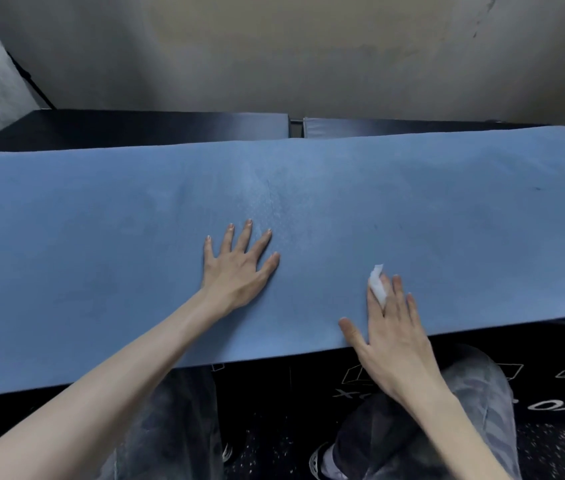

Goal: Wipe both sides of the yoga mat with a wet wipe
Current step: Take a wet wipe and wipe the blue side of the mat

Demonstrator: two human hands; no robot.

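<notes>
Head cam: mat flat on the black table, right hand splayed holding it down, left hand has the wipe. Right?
Hands are swapped. In the head view the left hand lies splayed on the blue yoga mat, and the right hand presses the white wipe under its fingers. The mat does lie flat on the black table.

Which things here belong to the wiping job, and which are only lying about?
For the job:
- flat blue foam yoga mat
- small white wet wipe under the right hand
- left hand, flat on the mat

Only there:
- black table
- black printed floor mat
</notes>
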